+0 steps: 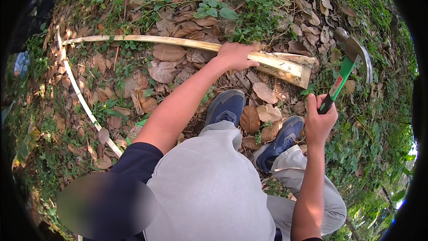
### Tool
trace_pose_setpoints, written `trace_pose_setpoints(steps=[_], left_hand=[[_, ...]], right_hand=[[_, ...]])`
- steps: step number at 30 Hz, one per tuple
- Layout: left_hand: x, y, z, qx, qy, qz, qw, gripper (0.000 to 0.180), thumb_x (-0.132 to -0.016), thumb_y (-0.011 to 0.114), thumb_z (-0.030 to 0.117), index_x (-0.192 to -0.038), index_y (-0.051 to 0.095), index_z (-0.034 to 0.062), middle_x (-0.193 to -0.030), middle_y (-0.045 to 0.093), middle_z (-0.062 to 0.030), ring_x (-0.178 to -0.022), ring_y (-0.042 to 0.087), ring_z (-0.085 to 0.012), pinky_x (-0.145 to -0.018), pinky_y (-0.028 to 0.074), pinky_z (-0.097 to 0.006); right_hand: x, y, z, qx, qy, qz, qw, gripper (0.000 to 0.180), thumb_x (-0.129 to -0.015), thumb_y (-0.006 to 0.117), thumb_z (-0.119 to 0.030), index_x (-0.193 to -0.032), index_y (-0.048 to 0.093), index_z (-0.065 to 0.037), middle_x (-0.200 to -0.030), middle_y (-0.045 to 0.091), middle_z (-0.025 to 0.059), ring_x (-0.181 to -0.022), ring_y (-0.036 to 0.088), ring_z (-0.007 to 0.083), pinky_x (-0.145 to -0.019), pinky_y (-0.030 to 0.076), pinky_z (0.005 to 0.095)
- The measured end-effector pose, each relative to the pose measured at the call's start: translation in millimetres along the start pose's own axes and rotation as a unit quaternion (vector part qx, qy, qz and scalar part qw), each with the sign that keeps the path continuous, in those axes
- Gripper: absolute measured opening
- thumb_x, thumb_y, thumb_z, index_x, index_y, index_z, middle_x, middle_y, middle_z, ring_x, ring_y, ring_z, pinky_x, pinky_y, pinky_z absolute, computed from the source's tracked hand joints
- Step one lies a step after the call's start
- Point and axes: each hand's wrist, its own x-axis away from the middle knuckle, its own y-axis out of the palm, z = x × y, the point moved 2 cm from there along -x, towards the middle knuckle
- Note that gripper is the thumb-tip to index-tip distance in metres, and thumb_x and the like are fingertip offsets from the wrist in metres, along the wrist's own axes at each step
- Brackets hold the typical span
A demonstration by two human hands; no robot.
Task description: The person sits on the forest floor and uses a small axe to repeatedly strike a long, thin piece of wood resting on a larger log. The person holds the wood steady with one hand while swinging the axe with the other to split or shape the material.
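My left hand [235, 56] is wrapped round a long pale wooden strip [169, 41], close to its right end. There the strip lies on or against short pieces of wood [292, 75], one of them a flat board angled under it; I cannot tell whether they are joined. Off to the right, my right hand [319, 118] grips a claw hammer [342, 76] by the black lower part of its green handle. The hammer's metal head points up and away, apart from the wood.
A second pale strip [82, 100] runs from the far left toward me, meeting or nearly meeting the first strip's left end. Brown dry leaves [167, 72] and green plants [214, 9] cover the ground. My blue shoes [226, 106] stand just below the wood.
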Motion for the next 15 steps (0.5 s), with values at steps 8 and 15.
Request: trace_pose_setpoints(steps=[8,15], left_hand=[[3.6,-1.8,2.8,0.003,0.017,0.028,0.999,0.062,-0.09,0.064,0.062,-0.136,0.061,0.0204,-0.122,0.071,-0.011,-0.114,0.067,-0.0321,-0.093,0.052,-0.047],[-0.9,3.0,-2.8,-0.005,0.011,0.017,1.0,0.064,-0.09,0.063,0.063,-0.145,0.054,0.0319,-0.119,0.073,-0.0098,-0.114,0.068,-0.0299,-0.093,0.053,-0.045]], right_hand=[[26.0,14.2,71.9,0.247,0.103,-0.14,0.953,0.019,-0.079,0.067,-0.014,-0.075,0.051,-0.003,-0.063,0.051,0.0086,-0.059,0.046,0.0162,-0.061,0.044,0.0348],[5.1,-13.3,13.5,0.094,0.014,0.008,0.995,0.021,-0.086,0.066,-0.004,-0.076,0.048,-0.005,-0.065,0.047,-0.003,-0.062,0.041,0.0062,-0.056,0.036,0.0259]])
